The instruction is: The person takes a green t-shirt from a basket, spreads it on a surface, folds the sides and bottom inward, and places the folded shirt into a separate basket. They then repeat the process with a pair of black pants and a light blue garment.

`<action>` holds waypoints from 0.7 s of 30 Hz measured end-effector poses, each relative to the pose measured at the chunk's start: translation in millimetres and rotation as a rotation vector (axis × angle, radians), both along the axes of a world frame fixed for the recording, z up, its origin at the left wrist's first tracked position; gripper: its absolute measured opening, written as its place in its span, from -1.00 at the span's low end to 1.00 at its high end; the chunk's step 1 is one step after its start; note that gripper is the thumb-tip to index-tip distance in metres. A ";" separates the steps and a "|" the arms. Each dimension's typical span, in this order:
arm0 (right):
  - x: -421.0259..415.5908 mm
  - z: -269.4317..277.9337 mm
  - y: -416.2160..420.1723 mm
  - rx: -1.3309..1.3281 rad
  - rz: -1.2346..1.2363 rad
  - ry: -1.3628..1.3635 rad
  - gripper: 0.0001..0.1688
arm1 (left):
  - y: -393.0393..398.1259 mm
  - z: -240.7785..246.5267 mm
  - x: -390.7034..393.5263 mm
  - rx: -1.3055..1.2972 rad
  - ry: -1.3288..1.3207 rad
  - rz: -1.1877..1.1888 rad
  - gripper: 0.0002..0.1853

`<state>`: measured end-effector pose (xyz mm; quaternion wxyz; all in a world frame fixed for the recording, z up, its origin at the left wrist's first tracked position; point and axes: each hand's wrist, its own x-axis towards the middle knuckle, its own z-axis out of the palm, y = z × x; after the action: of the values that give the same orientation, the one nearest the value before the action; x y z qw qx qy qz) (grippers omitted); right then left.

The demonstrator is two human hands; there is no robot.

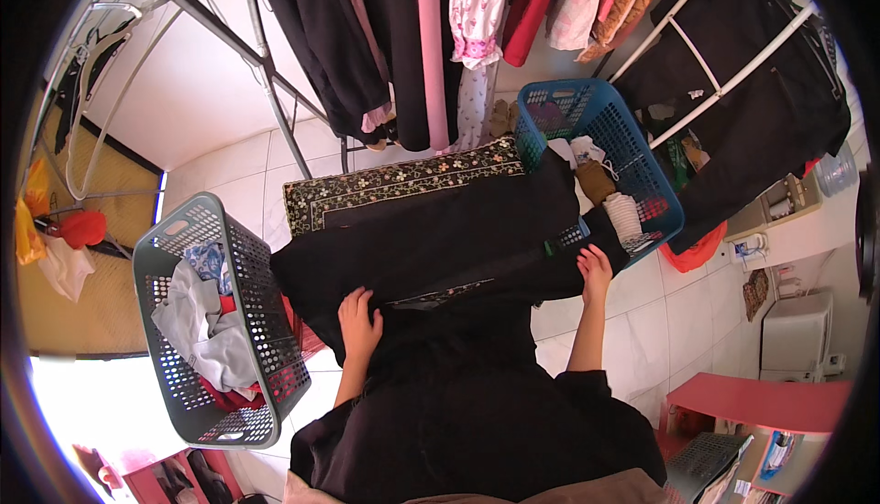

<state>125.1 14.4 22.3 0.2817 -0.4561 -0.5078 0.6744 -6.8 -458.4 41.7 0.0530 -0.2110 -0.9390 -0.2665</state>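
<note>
A pair of black trousers [440, 222] lies spread across a dark floral-embroidered cloth [412, 177] in front of me, one end reaching over the rim of the blue basket. My left hand [359, 322] rests on the near edge of the black garment at its left part, fingers slightly apart. On its right part, beside the blue basket, my right hand [595, 272] touches the edge with fingers spread a little. Neither hand plainly grips the fabric. The blue plastic basket [598, 102] holds rolled or folded clothes, including a brown piece [595, 182] and a striped white piece [623, 217].
A grey-green plastic basket [237, 311] with loose clothes stands at the left. Garments hang from a rack [275, 102] beyond the cloth. A white metal rack [729, 85] with dark clothes is at upper right, and a red shelf [763, 404] at lower right.
</note>
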 end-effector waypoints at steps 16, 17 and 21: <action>11.0 14.2 -36.5 -0.257 0.083 0.475 -0.38 | -115.8 -73.1 59.0 1.400 -1.129 0.680 -0.33; 10.6 12.1 -26.1 -0.251 0.033 0.391 -0.42 | -151.9 -113.9 59.0 1.645 -1.174 0.932 -0.38; 22.3 10.8 7.9 0.091 0.176 -0.120 -0.42 | -149.2 -98.9 52.8 1.946 -1.120 1.164 -0.52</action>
<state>147.4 22.2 33.1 0.2108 -0.4361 -0.5919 0.6442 46.0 -607.6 -57.2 -0.1088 0.4998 -0.2025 -0.8351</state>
